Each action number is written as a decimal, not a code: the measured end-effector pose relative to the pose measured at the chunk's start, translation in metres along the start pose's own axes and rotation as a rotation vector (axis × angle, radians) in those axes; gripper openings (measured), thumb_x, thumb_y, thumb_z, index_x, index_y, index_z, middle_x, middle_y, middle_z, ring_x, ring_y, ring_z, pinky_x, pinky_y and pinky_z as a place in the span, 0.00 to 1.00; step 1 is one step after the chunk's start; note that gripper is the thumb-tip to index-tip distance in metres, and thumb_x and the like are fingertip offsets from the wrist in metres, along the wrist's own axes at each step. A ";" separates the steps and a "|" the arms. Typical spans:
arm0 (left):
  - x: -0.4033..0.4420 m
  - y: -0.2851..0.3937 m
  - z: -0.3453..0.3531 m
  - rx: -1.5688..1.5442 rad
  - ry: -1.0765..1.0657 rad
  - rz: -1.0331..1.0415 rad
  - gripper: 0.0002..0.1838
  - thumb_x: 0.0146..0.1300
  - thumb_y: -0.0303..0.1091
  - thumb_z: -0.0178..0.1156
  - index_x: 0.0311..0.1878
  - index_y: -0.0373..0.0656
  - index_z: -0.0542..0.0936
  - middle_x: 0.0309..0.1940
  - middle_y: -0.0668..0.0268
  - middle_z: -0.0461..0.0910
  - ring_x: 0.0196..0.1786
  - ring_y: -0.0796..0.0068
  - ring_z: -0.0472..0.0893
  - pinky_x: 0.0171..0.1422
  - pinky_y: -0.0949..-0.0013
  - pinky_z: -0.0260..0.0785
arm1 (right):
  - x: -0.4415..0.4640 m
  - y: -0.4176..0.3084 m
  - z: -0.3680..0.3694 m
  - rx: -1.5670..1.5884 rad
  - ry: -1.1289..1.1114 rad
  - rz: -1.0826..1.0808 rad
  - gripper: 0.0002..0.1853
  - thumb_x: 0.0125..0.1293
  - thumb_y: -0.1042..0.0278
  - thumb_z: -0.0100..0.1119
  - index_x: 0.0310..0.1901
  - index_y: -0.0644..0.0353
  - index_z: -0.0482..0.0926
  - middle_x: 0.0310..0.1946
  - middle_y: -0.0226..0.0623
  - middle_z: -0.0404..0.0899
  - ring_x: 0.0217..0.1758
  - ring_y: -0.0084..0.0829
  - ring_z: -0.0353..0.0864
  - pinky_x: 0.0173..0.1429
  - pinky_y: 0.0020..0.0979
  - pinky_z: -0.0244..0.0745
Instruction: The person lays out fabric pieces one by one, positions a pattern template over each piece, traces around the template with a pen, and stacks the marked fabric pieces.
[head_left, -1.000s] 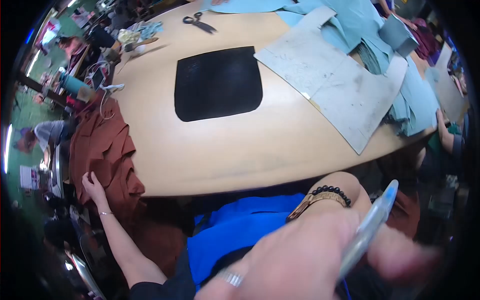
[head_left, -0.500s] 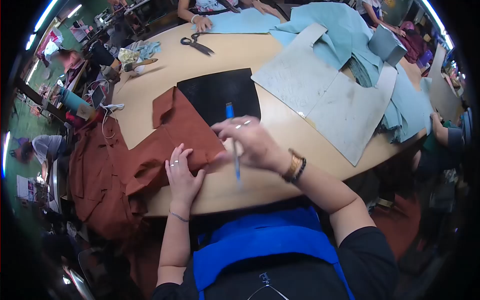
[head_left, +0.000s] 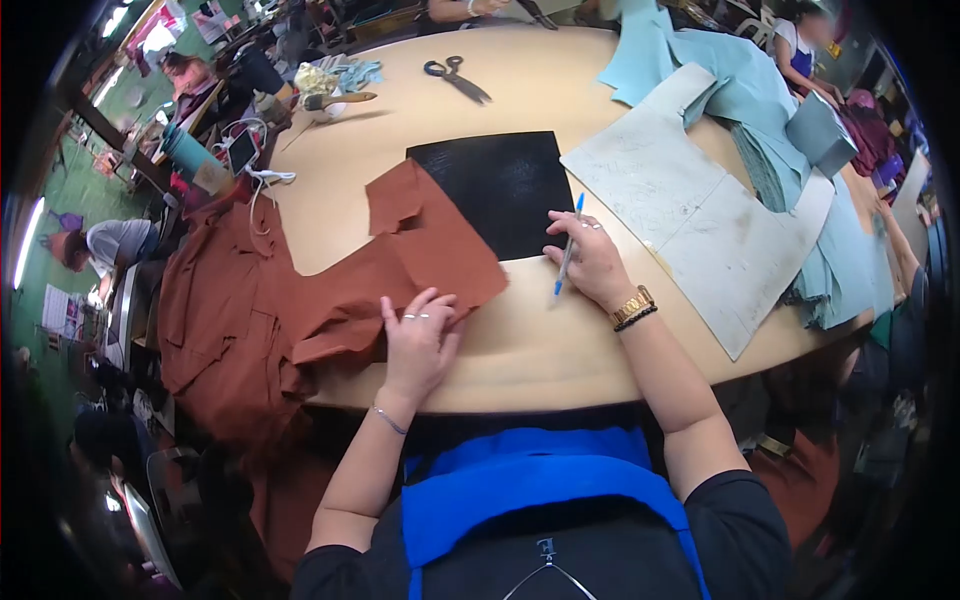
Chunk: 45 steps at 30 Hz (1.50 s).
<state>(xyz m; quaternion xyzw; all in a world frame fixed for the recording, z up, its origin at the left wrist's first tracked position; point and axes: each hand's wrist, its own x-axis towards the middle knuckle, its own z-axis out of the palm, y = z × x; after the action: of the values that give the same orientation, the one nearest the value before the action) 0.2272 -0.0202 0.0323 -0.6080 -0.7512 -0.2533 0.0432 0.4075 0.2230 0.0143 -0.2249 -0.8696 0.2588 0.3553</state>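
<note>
My left hand [head_left: 422, 340] rests with fingers apart on the near edge of a rust-brown fabric piece [head_left: 440, 230]. The cloth lies partly folded over a black panel [head_left: 500, 190] and hangs off the table's left side in a bunched heap. In my right hand [head_left: 597, 265] is a pen [head_left: 562, 274] with blue ends, held between the fingers just right of the fabric's corner, beside the black panel's lower right edge. A pale grey pattern template [head_left: 690, 215] with handwriting lies to the right of that hand.
Scissors [head_left: 458, 80] lie toward the far side of the table. A wooden-handled brush [head_left: 340, 100] and a white cable [head_left: 270, 176] are at the left. Light blue fabric [head_left: 755, 80] is stacked at the right, beside a grey block [head_left: 822, 135]. Other people work around the table.
My right hand with the pen has moved right, away from the rust-brown fabric. Across the table, the light blue piece under another person's hands is gone from view. The camera view has shifted.
</note>
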 end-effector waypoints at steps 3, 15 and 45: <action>-0.002 0.020 0.003 -0.048 -0.075 0.098 0.13 0.59 0.37 0.66 0.45 0.49 0.77 0.47 0.71 0.80 0.59 0.69 0.77 0.74 0.30 0.45 | -0.002 -0.030 -0.012 0.234 -0.068 -0.103 0.29 0.46 0.58 0.81 0.49 0.57 0.79 0.54 0.41 0.82 0.59 0.43 0.78 0.63 0.40 0.73; -0.014 0.012 -0.077 -0.023 -0.344 -0.098 0.22 0.46 0.28 0.70 0.47 0.44 0.79 0.39 0.62 0.84 0.44 0.62 0.82 0.52 0.60 0.66 | -0.030 -0.075 -0.049 0.029 -0.375 -0.186 0.12 0.54 0.77 0.67 0.40 0.50 0.83 0.28 0.30 0.81 0.35 0.33 0.83 0.64 0.47 0.73; 0.215 -0.051 -0.182 -0.173 0.944 0.369 0.08 0.61 0.33 0.69 0.39 0.42 0.82 0.35 0.68 0.84 0.37 0.75 0.81 0.43 0.73 0.71 | 0.154 -0.026 -0.228 0.267 0.544 -0.309 0.09 0.72 0.73 0.57 0.50 0.65 0.80 0.47 0.37 0.84 0.51 0.24 0.83 0.56 0.26 0.77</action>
<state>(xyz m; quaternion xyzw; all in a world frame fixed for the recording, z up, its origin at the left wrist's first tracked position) 0.0797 0.0860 0.2538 -0.5512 -0.5064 -0.5495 0.3712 0.4697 0.3575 0.2472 -0.1027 -0.7250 0.2441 0.6358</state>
